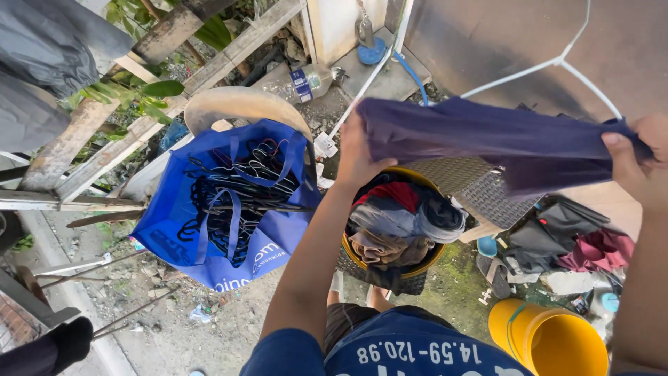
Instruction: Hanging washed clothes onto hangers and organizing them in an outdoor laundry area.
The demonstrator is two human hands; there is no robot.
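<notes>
A: From the head camera, what do the hands have?

B: Both grasp a dark purple garment (487, 143), stretched out across the upper right of the frame. The left hand (358, 157) is clenched on its left end near the centre; the right hand (637, 163) pinches its right end at the right edge, thumb on top of the cloth.

A: Is the cloth touching anything else?

B: A white wire hanger (557, 66) shows just above it, with its arms running down behind the fabric. Whether the hanger is inside the garment I cannot tell.

A: And under the arms?

B: A yellow tub (390, 254) sits at the centre, below the left forearm, heaped with crumpled clothes in red, grey and tan. It rests on a dark tyre-like ring.

A: To the left?

B: An open blue bag (209, 237), centre left, full of tangled wire hangers (240, 184). Behind it stands a weathered wooden frame (104, 132) with green leaves.

A: The right side?

B: An empty yellow bucket (550, 341) in the lower right corner, and above it a pile of dark and maroon clothes (570, 244) on the ground. A plastic bottle (303, 82) lies at top centre.
</notes>
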